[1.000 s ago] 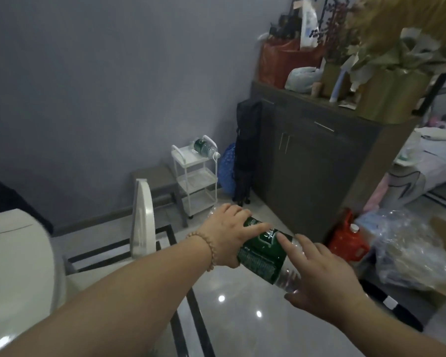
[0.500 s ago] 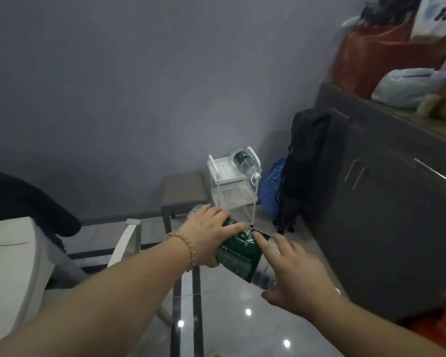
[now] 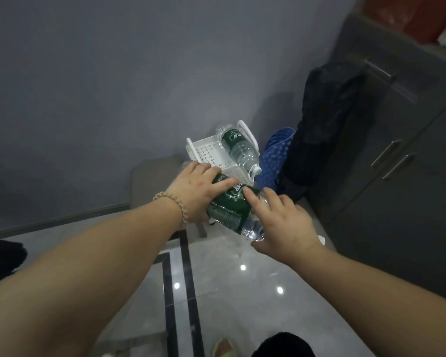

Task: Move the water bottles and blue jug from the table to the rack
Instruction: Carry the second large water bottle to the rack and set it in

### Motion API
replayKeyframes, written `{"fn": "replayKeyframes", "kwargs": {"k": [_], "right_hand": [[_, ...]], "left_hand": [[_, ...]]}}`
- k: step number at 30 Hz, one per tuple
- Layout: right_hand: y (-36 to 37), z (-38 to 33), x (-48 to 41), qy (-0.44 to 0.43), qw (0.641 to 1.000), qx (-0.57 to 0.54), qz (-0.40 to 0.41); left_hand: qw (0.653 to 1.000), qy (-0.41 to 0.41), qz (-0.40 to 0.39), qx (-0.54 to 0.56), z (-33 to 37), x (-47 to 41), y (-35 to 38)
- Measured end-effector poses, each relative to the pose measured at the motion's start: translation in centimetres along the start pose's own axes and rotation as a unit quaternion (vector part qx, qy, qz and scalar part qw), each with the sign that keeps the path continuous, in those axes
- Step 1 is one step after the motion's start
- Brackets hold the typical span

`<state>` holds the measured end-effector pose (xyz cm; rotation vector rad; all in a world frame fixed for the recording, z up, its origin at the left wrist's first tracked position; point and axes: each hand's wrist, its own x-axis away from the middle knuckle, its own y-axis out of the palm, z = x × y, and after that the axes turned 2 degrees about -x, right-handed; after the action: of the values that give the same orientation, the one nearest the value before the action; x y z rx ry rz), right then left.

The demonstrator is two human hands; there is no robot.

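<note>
Bottle transfer, mid-carry: both hands are clamping one water bottle point(image 3: 227, 210) in the air, just in front of the white rack point(image 3: 205, 153) and above the glossy floor point(image 3: 242, 292), base end pointing up-left and neck end down-right. Left hand point(image 3: 196, 194) is wrapping the base end and part of the green label. Right hand point(image 3: 283, 222) is bracing the clear neck end, fingers lying over the top, thumb underneath. Second bottle point(image 3: 238, 148) is lying on its side on top of the rack, along its right side, white cap overhanging the near edge. Judgement: the free perforated surface to the left is looking like the target. Laying the carried bottle down parallel to its neighbour, without nudging that overhanging cap, and loosening the grip only once it is resting flat, is looking like the safest way of avoiding a roll. Labels: both bottles are showing green wrappers with white characters; the print is blurring too much for reading.
</note>
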<state>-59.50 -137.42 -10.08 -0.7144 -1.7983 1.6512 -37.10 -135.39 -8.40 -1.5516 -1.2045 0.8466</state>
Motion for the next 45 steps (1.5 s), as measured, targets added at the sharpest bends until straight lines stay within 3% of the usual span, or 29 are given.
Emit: {"fn": "replayKeyframes", "kwargs": {"k": [14,24,33,41,45], "right_hand": [[5.8,7.2,-21.3,-0.015,0.995,-0.071,-0.064],[11.7,5.2,-32.4,0.129,0.979,-0.118,-0.106],[15.9,2.2,-38.6,0.189,0.967,-0.112,-0.126],[18.2,1.1,-39.8,0.197,0.964,-0.111,-0.144],[18.4,0.9,-39.3,0.192,0.964,-0.116,-0.144]], "left_hand": [[0.994,0.018,-0.101,0.037,-11.8,-16.7,10.9],[0.98,0.114,-0.144,0.078,-19.2,-27.0,20.4],[0.971,0.187,-0.126,0.077,-23.7,-30.4,28.2],[0.975,0.145,-0.122,0.117,-23.8,-30.4,30.8],[0.978,0.043,-0.142,0.149,-22.1,-29.0,30.7]]}}
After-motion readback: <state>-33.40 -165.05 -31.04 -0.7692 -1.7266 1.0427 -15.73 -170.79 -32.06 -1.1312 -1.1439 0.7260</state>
